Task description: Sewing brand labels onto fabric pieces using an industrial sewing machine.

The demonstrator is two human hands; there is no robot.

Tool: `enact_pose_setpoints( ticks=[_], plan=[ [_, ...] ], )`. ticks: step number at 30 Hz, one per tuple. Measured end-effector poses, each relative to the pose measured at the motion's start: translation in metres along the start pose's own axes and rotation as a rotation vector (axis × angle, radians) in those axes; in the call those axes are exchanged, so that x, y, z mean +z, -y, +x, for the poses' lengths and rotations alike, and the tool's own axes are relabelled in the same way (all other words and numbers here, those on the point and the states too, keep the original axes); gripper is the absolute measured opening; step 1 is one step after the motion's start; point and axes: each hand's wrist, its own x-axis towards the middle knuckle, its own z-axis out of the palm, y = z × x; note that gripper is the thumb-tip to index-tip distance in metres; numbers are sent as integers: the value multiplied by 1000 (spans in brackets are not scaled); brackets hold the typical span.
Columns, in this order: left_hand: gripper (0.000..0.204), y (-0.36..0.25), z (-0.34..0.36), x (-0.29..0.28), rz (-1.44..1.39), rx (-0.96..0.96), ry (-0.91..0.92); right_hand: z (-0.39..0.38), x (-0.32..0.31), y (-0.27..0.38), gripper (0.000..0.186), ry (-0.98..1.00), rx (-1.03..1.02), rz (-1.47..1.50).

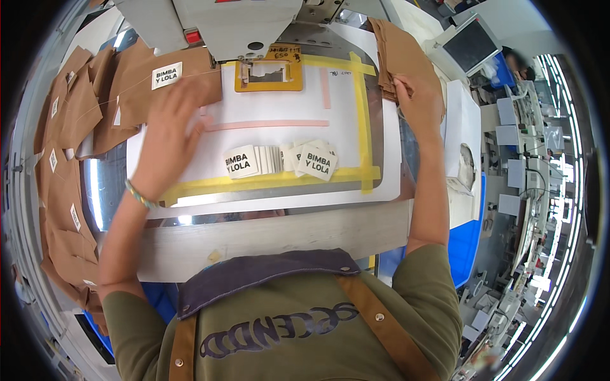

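My left hand [170, 127], slightly blurred, reaches over a brown fabric panel [136, 82] at the left of the machine. Its fingers are stretched out and its thumb stands apart, with nothing seen in it. Just beyond the fingers, a white label with dark lettering [167, 75] lies on that panel. At the right, my right hand [416, 105] pinches the edge of a stack of brown fabric pieces [400, 47] between thumb and fingers. How many layers it grips is hidden. Between my hands, a row of white square labels [267, 160] and a loose pile of them [318, 160] lie on the work surface.
A sewing machine head [244, 32] overhangs the far middle, above a yellow frame [268, 84]. Yellow tape [363, 127] and pink strips [270, 125] mark the white sheet. Brown labelled pieces [67, 209] heap at the left. A screen [470, 46] and a white box [462, 136] stand right.
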Motion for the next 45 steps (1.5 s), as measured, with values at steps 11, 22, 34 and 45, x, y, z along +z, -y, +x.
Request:
enact_pose_setpoints(
  ticks=[11, 22, 34, 45],
  plan=[
    [60, 147, 16, -2, 246, -48, 15, 6, 7, -23, 21, 61, 270, 320],
    [29, 40, 8, -34, 91, 132, -273, 14, 10, 11, 27, 47, 119, -155],
    [30, -3, 4, -32, -193, 123, -101, 16, 7, 3, 22, 94, 268, 87],
    [31, -9, 2, -28, -224, 137, -19, 17, 11, -3, 24, 87, 334, 229]
  ],
)
